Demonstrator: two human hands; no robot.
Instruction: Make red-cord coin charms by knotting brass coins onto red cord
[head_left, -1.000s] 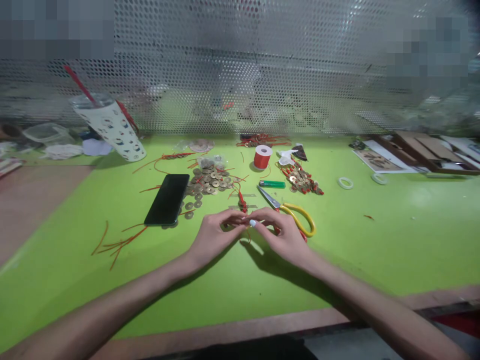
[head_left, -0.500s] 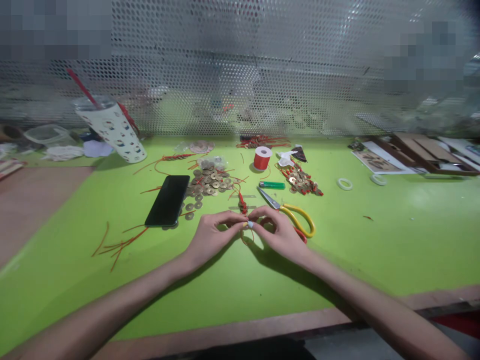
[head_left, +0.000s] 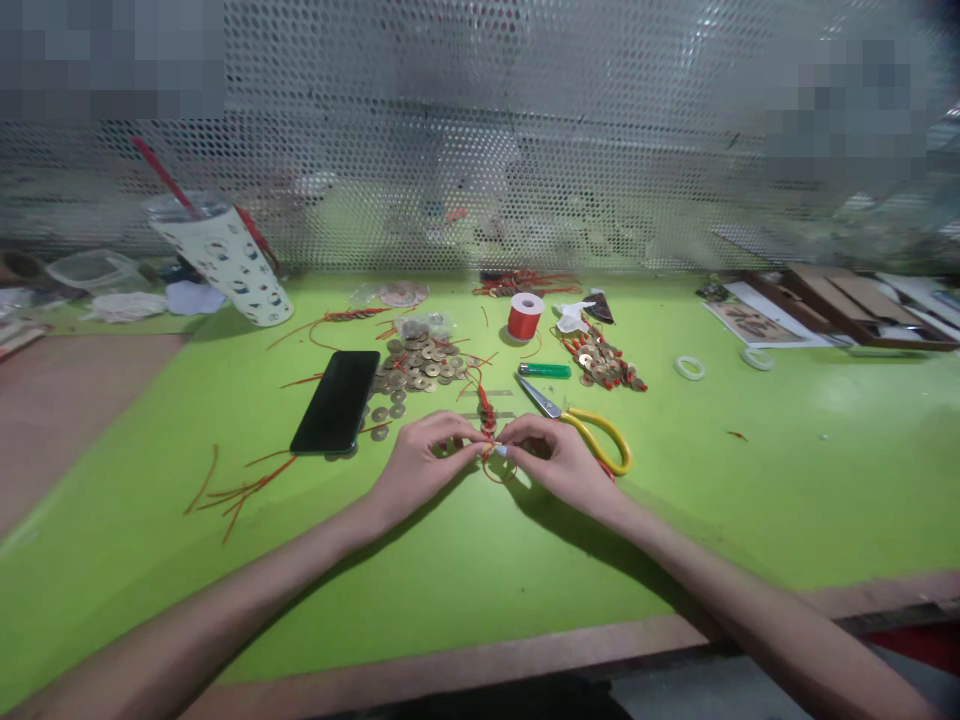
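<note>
1 green flat table (head_left: 450, 580). 2 hands, near centre: left hand (head_left: 424, 460) and right hand (head_left: 566, 465), fingertips pinched closed on 1 red knotted cord with round metal coins (head_left: 487, 410), which runs away toward far side. 1 white patterned plastic cup (head_left: 232, 265), far left. 1 black rectangular phone (head_left: 335, 402), left. 1 yellow-handled metal scissors (head_left: 551, 404), by right hand. 2 pale round rings (head_left: 689, 368), right.
</note>
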